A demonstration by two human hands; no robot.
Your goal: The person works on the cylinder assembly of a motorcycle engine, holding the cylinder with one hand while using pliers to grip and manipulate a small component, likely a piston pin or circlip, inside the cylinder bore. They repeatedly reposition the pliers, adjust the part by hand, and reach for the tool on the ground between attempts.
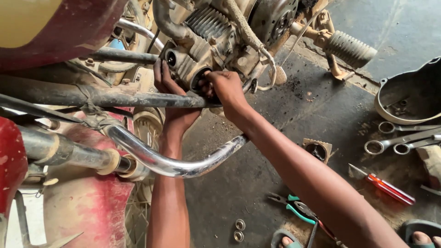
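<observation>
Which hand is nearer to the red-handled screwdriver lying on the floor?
Right. The right hand is at the engine's round opening, on the side toward the red-handled screwdriver. The left hand grips the engine further left, farther from it. Neither touches it.

A grimy, finned motorcycle engine [209, 43] is sitting in its frame above the dark floor, its round side opening [198, 79] facing outward, dust caking its metal casing.

red-handled screwdriver [389, 188], green pliers [298, 210], wrenches [404, 140]
</observation>
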